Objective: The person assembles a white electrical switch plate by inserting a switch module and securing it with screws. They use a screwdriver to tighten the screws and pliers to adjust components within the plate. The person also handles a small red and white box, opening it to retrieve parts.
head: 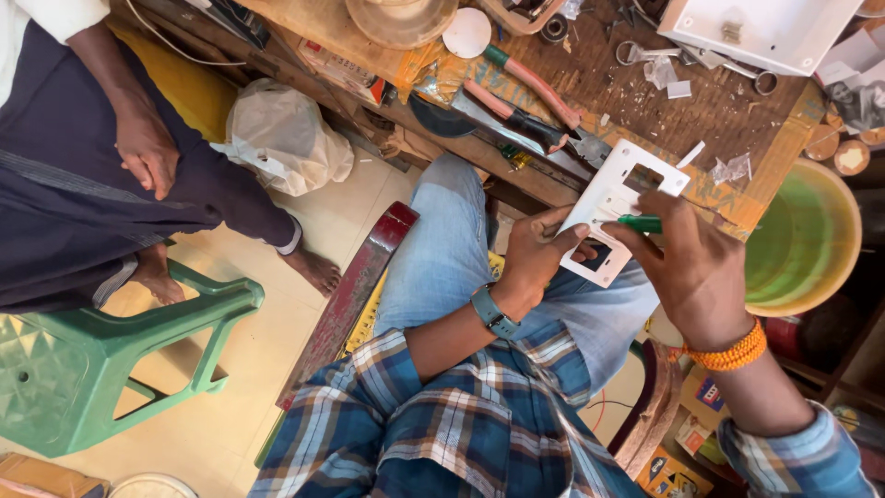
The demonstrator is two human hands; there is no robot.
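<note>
- White switch plate (pixel 616 198): flat plastic rectangle, rounded corners, two square cut-outs showing, one near the top edge and one lower down by the thumb; looks clean, tilted diagonally.
- Plate sits over the person's lap, upper end at or over the desk (pixel 645 92) edge; can't tell if it touches.
- Left hand (pixel 539 254): grip clenched on the plate's lower left edge, thumb close to the lower cut-out.
- Right hand (pixel 691 267): grip closed around a green-handled screwdriver (pixel 638 223), tip pointing left onto the plate face.
- Orange bead bracelet (pixel 733 355) on right wrist, teal watch (pixel 493 314) on left.
- Desk is wooden, cluttered: pink-handled pliers (pixel 535 88), scissors (pixel 645 53), a white box (pixel 765 32), plastic scraps.
- Green bowl (pixel 811 240) just right of the right hand.
- Another person seated at left, bare feet on floor, beside a green plastic stool (pixel 92 369).
</note>
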